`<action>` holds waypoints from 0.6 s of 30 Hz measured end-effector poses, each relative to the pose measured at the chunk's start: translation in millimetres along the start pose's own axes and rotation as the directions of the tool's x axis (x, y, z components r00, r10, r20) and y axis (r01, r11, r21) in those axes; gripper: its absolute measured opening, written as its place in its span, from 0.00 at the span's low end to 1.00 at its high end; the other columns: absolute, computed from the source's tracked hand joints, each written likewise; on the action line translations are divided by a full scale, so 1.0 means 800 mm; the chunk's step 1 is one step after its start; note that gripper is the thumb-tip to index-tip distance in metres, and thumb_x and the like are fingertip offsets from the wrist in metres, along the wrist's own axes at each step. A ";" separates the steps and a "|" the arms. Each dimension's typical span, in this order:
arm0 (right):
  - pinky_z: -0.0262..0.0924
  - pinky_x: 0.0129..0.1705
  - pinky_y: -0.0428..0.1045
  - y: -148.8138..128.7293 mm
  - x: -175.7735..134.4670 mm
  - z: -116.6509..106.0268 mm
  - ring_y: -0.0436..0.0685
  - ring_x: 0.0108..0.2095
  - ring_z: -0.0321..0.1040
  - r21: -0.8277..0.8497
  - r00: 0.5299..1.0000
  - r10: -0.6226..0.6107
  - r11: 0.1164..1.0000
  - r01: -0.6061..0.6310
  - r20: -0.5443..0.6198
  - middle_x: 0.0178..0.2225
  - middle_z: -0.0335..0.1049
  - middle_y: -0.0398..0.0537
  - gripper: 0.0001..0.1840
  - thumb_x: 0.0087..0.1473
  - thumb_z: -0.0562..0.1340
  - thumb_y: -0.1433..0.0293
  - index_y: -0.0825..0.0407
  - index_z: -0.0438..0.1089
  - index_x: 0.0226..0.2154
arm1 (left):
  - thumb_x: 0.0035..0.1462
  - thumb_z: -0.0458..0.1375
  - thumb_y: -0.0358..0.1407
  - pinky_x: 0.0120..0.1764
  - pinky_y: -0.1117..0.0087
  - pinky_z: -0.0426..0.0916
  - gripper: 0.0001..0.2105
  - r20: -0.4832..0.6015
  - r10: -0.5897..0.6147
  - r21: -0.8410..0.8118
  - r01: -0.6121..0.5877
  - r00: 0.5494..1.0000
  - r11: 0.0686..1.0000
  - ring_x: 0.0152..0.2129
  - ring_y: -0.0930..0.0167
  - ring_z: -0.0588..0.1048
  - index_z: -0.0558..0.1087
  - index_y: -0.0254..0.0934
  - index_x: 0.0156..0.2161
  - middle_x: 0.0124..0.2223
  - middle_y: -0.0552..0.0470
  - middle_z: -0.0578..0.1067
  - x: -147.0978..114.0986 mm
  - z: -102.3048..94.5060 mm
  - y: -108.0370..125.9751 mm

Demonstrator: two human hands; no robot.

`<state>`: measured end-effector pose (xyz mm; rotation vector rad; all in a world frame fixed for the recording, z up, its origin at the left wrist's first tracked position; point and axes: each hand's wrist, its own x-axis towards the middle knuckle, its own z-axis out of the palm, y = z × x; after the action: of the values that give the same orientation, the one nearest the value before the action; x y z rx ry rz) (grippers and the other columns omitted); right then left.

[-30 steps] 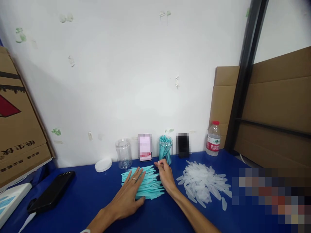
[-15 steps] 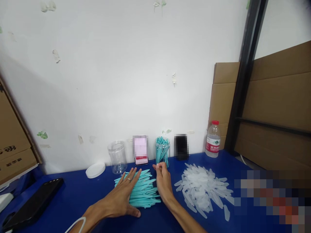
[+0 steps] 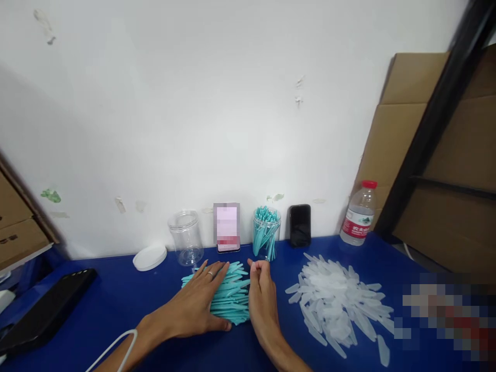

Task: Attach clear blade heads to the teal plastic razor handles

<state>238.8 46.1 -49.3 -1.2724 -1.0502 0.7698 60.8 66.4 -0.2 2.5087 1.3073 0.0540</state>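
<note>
A bundle of slim turquoise plastic sticks lies crosswise on the blue tabletop, roughly parallel, with tapered ends. My left hand rests over its left part, fingers spread and thumb along the near side; a ring is on one finger. At the bundle's right ends stands my right hand, on edge, its fingers bent together and its side touching the stick ends. Nothing shows between those fingers, though the palm is partly hidden. Behind it, a clear jar holds many similar turquoise sticks upright.
Right of my hands spreads a heap of translucent white blade-shaped pieces. Along the wall stand an open clear jar, a lit phone, a dark phone and a water bottle. A white lid and black device lie left.
My right hand has come up against the right ends of the bundle, which now look more even. My left hand stays spread on the sticks. The camera view has shifted slightly.
</note>
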 end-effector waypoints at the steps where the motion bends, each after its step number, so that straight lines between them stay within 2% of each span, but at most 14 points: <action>1: 0.62 0.50 0.56 0.000 0.000 0.001 0.65 0.51 0.72 -0.007 1.000 0.007 1.000 -0.007 0.010 0.48 0.76 0.57 0.18 0.64 0.48 0.51 0.46 0.62 0.37 | 0.47 0.67 0.55 0.67 0.40 0.42 0.55 -0.012 -0.003 -0.008 0.003 1.000 1.000 0.70 0.50 0.42 0.43 0.40 0.72 0.73 0.40 0.48 -0.001 0.004 -0.001; 4: 0.62 0.50 0.56 -0.002 0.000 0.006 0.65 0.52 0.71 -0.027 0.999 0.026 0.999 -0.025 0.043 0.50 0.75 0.56 0.18 0.64 0.49 0.51 0.45 0.63 0.38 | 0.49 0.66 0.53 0.66 0.39 0.45 0.53 -0.037 0.008 -0.040 -0.009 0.999 0.999 0.70 0.49 0.41 0.42 0.41 0.72 0.74 0.42 0.47 0.001 0.013 -0.003; 8: 0.60 0.54 0.56 -0.006 0.003 0.012 0.64 0.56 0.68 -0.026 0.995 0.014 1.000 -0.011 0.101 0.56 0.72 0.56 0.17 0.64 0.51 0.52 0.46 0.65 0.41 | 0.49 0.67 0.53 0.68 0.42 0.38 0.53 -0.063 0.081 -0.097 -0.087 0.995 0.992 0.70 0.52 0.42 0.43 0.41 0.72 0.74 0.43 0.45 0.009 0.015 -0.005; 11: 0.59 0.55 0.56 -0.008 0.009 0.009 0.63 0.56 0.68 -0.009 0.992 -0.006 1.000 0.007 0.122 0.55 0.73 0.55 0.16 0.64 0.53 0.53 0.46 0.64 0.38 | 0.42 0.69 0.58 0.68 0.42 0.35 0.55 -0.111 0.120 -0.168 -0.137 0.987 0.976 0.70 0.52 0.45 0.48 0.43 0.71 0.73 0.43 0.47 0.011 0.009 -0.007; 13: 0.59 0.55 0.56 -0.005 0.015 0.003 0.63 0.55 0.69 0.011 0.994 -0.022 1.000 0.020 0.112 0.53 0.74 0.54 0.16 0.64 0.53 0.52 0.46 0.63 0.36 | 0.37 0.71 0.60 0.68 0.44 0.37 0.57 -0.184 0.099 -0.236 -0.142 0.978 0.961 0.69 0.52 0.47 0.53 0.44 0.70 0.73 0.43 0.50 0.006 0.004 -0.009; 14: 0.60 0.54 0.55 -0.004 0.018 -0.001 0.63 0.54 0.70 0.022 0.994 -0.029 0.999 0.027 0.102 0.51 0.75 0.54 0.16 0.64 0.53 0.52 0.46 0.62 0.34 | 0.39 0.70 0.60 0.69 0.45 0.39 0.54 -0.241 0.064 -0.278 -0.132 0.968 0.951 0.69 0.52 0.48 0.56 0.44 0.69 0.72 0.44 0.52 0.001 0.003 -0.010; 16: 0.61 0.53 0.54 0.001 0.024 -0.006 0.63 0.53 0.71 0.043 0.996 -0.044 0.998 0.041 0.077 0.48 0.77 0.53 0.17 0.63 0.53 0.52 0.46 0.62 0.33 | 0.53 0.65 0.56 0.68 0.46 0.45 0.39 -0.385 -0.069 -0.381 -0.090 0.920 0.920 0.68 0.55 0.54 0.62 0.44 0.66 0.70 0.44 0.59 -0.011 0.005 -0.015; 18: 0.62 0.51 0.54 0.005 0.029 -0.008 0.63 0.52 0.71 0.059 0.997 -0.061 0.997 0.058 0.055 0.45 0.78 0.53 0.18 0.62 0.53 0.51 0.46 0.62 0.32 | 0.65 0.57 0.48 0.63 0.45 0.57 0.23 -0.509 -0.261 -0.504 -0.038 0.820 0.863 0.62 0.57 0.65 0.67 0.40 0.61 0.64 0.43 0.68 -0.024 0.013 -0.021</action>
<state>254.0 65.8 -48.7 -1.1718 -1.0990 0.7890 37.7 57.3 -12.9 2.0121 1.4112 1.0470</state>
